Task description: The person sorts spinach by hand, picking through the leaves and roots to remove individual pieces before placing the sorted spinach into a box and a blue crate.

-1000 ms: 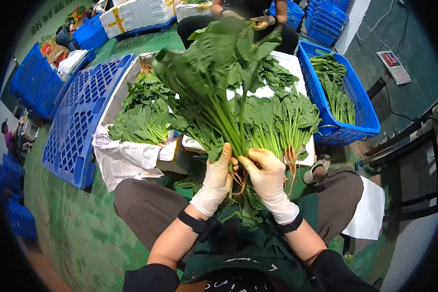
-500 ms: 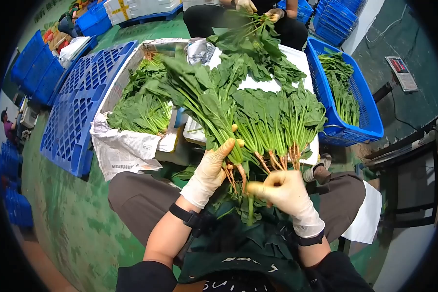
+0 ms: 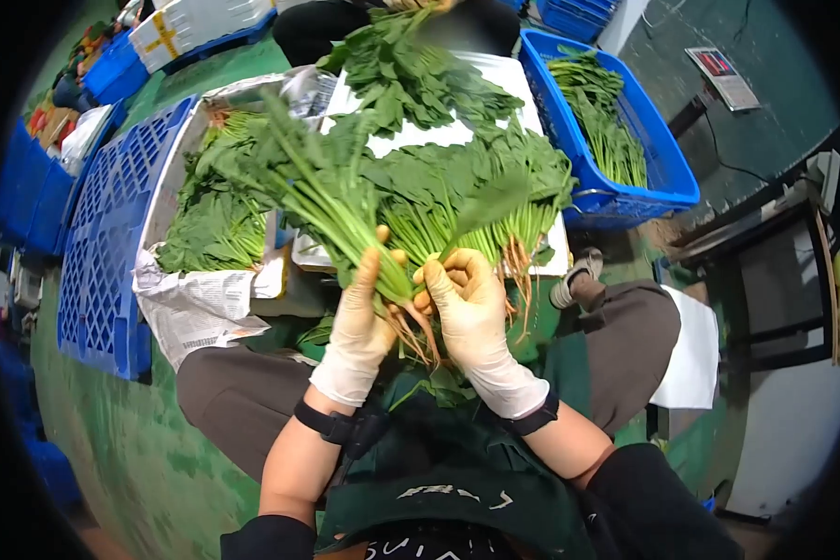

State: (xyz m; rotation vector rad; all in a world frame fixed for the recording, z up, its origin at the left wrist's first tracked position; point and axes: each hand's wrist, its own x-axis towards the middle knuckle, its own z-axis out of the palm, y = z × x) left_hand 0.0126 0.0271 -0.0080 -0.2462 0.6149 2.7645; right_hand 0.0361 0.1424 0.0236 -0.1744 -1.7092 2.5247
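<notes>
My gloved left hand (image 3: 357, 322) is closed around a bunch of spinach (image 3: 331, 215), its leaves fanning up and away, its pinkish roots hanging below the fingers. My gloved right hand (image 3: 473, 313) is beside it, thumb and fingers pinched on a single spinach leaf (image 3: 483, 207) that sticks up, blurred by motion. Just beyond, a row of spinach (image 3: 523, 187) lies on a white foam lid (image 3: 490, 70), roots pointing toward me. Loose spinach leaves (image 3: 443, 385) hang below my hands, over my lap.
A newspaper-lined box (image 3: 196, 299) holding spinach stands at left, beside a blue pallet (image 3: 112, 233). On the right is a blue basket (image 3: 667, 173) with spinach, near a scale display (image 3: 723, 79). Across from me another person handles spinach (image 3: 392, 65).
My right hand has moved up beside my left and now pinches a leaf. The view has shifted, so the surroundings appear further left and higher. My left hand keeps its hold on the bunch.
</notes>
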